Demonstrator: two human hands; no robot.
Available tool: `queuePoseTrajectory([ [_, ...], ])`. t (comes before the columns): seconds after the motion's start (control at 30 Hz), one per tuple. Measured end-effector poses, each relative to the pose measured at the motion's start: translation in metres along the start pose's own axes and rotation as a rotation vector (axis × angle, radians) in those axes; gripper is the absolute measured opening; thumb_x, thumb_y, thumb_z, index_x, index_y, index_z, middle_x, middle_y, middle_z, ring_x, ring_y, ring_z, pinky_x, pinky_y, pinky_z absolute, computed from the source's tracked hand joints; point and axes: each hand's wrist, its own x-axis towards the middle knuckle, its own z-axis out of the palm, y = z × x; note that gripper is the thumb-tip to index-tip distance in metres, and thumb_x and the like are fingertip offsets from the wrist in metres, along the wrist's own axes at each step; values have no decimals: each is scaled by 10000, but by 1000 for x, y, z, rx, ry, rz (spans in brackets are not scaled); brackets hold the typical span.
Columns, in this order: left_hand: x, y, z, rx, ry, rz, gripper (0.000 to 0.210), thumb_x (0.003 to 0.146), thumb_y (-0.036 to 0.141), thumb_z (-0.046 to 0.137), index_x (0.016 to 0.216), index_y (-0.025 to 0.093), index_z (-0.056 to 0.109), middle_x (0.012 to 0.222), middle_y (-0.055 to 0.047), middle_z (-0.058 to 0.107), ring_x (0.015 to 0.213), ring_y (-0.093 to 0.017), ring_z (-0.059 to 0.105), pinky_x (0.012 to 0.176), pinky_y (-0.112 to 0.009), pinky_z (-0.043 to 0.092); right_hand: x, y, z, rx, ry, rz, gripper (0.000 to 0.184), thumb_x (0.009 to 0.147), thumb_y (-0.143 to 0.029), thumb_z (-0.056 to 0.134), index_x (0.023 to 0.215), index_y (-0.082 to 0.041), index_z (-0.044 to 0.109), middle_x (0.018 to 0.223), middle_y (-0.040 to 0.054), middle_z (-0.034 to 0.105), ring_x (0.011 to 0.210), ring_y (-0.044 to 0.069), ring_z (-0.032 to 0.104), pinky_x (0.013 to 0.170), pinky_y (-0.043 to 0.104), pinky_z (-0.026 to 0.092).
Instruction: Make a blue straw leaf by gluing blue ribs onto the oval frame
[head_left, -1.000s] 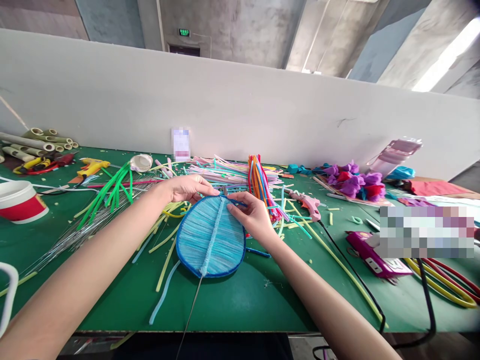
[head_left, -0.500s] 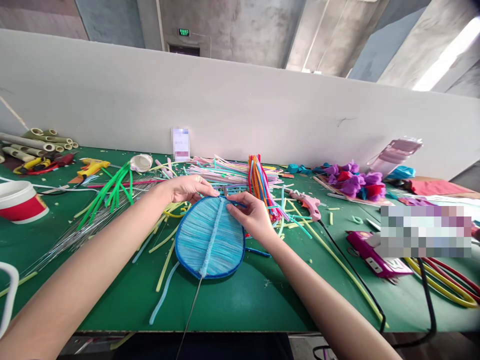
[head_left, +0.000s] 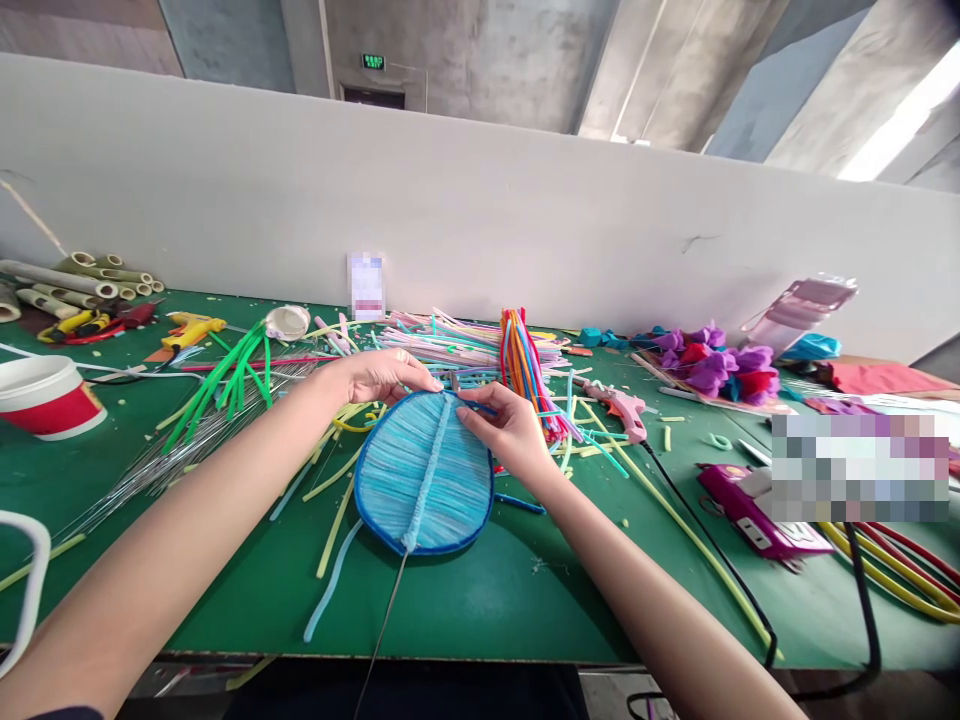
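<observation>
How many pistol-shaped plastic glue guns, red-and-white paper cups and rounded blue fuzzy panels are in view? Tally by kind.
Yellow pistol-shaped glue gun and pink pistol-shaped glue gun: 2
Red-and-white paper cup: 1
Rounded blue fuzzy panel: 1
Total: 4

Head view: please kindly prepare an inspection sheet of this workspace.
Surface: green table, small scraps scattered on it.
Job's things: blue oval piece; thin wire extends from its near end.
Clutter: bundle of coloured stems, loose yellow stems, yellow glue gun, paper cup.
Hands: right hand pinches the piece's upper edge; left hand at its top, exact hold unclear.
Cables: black cable from pink glue gun towards the near edge.
Surroundings: white panel behind; exit sign above.
</observation>
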Motion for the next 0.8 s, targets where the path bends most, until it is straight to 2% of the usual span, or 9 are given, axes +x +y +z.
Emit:
queuePoseTrajectory([
  [0.13, 3, -1, 4, -97, 33, 58, 296, 606, 300, 914, 781, 116, 763, 719, -61, 759, 566, -138, 666, 557, -234, 529, 2, 0, -3, 106, 41, 52, 306, 718, -400, 819, 933, -201, 732, 1003, 53, 744, 930, 205, 681, 819, 324, 539],
  [0.27, 8, -1, 7, -219, 51, 146, 262, 793, 409, 769, 831, 151, 750, 789, -71, 782, 673, -178, 711, 671, -278, 572, 6, -1, -11, 242, 165, 83, 314, 698, -381, 840, 945, -217, 739, 1026, 36, 747, 951, 191, 671, 835, 303, 523],
  [0.37, 10, -1, 7, -261, -22, 203, 419, 855, 560, 640, 876, 156, 746, 889, -113, 790, 796, -250, 740, 786, -371, 588, 10, -4, -19, 373, 309, 92, 335, 682, -371, 851, 962, -234, 731, 1021, 14, 751, 910, 164, 672, 811, 280, 529],
  [0.43, 11, -1, 8, -248, -52, 279, 496, 848, 627, 606, 939, 161, 748, 967, -138, 784, 853, -285, 743, 798, -406, 591, 13, -6, -25, 469, 410, 103, 360, 668, -359, 857, 981, -243, 723, 985, -5, 753, 871, 140, 675, 784, 255, 540],
  [0.5, 9, -1, 11, -202, -35, 354, 467, 833, 601, 646, 1004, 178, 746, 1020, -142, 775, 871, -287, 743, 764, -398, 600, 15, -8, -30, 559, 495, 128, 373, 654, -322, 860, 989, -244, 716, 946, -20, 755, 839, 115, 679, 757, 219, 550],
  [0.57, 4, -1, 19, -124, -54, 403, 427, 789, 483, 752, 1106, 198, 734, 1117, -153, 751, 957, -308, 733, 779, -402, 601, 17, -9, -32, 636, 548, 167, 380, 643, -262, 857, 993, -240, 711, 905, -27, 757, 792, 100, 684, 705, 190, 560],
  [0.63, -1, -2, 32, 28, -131, 504, 580, 716, 352, 840, 1264, 268, 670, 1307, -142, 670, 1173, -347, 650, 877, -432, 579, 18, -10, -31, 699, 566, 212, 392, 641, -209, 845, 1006, -232, 704, 849, -21, 757, 739, 108, 692, 630, 186, 568],
  [0.7, -6, -5, 49, 220, -189, 664, 791, 665, 305, 876, 1390, 343, 561, 1461, -106, 556, 1352, -366, 503, 1003, -476, 511, 18, -10, -26, 750, 572, 248, 414, 647, -177, 833, 1033, -228, 694, 804, -15, 754, 704, 126, 701, 577, 198, 576],
  [0.8, -11, -10, 76, 477, -107, 865, 832, 663, 360, 880, 1418, 300, 533, 1495, -116, 517, 1394, -372, 443, 1128, -496, 388, 17, -11, -17, 815, 594, 278, 406, 675, -154, 819, 1048, -230, 677, 790, -19, 754, 684, 129, 708, 592, 203, 595],
])
